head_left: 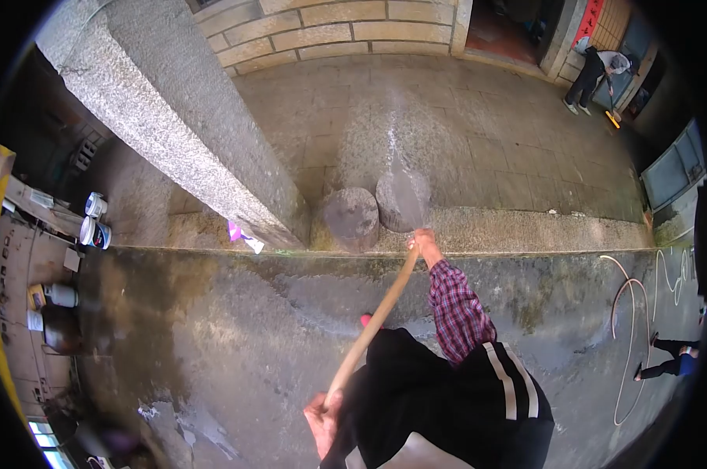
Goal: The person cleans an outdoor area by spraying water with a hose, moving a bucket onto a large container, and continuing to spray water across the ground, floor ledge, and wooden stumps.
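A tan hose (373, 322) runs across the front of my body. My right hand (424, 245), below a plaid sleeve, is closed around its upper end. Lower down, my left hand (322, 420) grips the hose near my waist. From the upper end, water (392, 141) appears to spray forward over a round stone block (416, 193) and the paving behind it. A second, darker round stone block (351, 219) stands beside the first, just left of it.
A thick stone pillar (174, 117) rises at left, with white buckets (96, 233) beyond. A raised kerb (518, 231) crosses ahead. At the upper right a person (596, 78) bends with an orange-headed broom (612, 119). Another hose (618, 375) loops at right, near another person (676, 359).
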`<state>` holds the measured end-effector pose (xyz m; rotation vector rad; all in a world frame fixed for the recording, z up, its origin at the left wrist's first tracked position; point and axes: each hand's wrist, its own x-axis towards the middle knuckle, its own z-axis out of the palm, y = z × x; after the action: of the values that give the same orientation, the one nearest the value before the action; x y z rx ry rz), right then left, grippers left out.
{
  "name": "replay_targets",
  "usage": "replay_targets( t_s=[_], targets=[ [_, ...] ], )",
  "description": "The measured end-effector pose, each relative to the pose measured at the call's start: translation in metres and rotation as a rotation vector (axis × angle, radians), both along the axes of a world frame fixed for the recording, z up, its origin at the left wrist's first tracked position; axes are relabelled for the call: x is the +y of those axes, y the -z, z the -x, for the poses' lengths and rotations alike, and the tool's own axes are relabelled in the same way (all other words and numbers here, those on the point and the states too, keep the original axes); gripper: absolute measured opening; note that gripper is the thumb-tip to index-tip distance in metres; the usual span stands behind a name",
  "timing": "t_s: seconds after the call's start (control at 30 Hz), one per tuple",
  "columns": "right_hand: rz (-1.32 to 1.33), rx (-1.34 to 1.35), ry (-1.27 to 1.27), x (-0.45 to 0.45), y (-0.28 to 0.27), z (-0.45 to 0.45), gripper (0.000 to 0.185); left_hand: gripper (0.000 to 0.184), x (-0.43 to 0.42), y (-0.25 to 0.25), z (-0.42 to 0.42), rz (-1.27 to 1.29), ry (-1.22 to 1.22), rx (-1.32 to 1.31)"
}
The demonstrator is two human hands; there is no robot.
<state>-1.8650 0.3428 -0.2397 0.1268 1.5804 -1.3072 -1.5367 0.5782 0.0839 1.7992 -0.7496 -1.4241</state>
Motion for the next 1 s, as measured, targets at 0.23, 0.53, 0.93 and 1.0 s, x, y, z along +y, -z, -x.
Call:
replay_targets(
  t_s=[0.23, 0.53, 0.93, 1.0],
  targets=[
    [0.128, 0.168, -0.23, 0.063, -0.015, 0.012, 0.016, 0.03, 0.058, -0.006, -0.006, 0.022, 0.078, -0.051],
    [-0.104, 0.722, -0.675, 0.062, -0.053, 0.057, 0.022, 0.03, 0.099, -0.014, 0.015, 0.062, 0.143, -0.031],
    [-0.049, 1.161, -0.754, 0.107, -0.11, 0.148, 0.018, 0.022, 0.143, -0.004, 0.105, 0.067, 0.2, -0.029],
    [-0.116, 1.162, -0.713, 0.129, -0.112, 0.173, 0.018, 0.021, 0.15, 0.002, 0.122, 0.071, 0.262, -0.094]
  ],
)
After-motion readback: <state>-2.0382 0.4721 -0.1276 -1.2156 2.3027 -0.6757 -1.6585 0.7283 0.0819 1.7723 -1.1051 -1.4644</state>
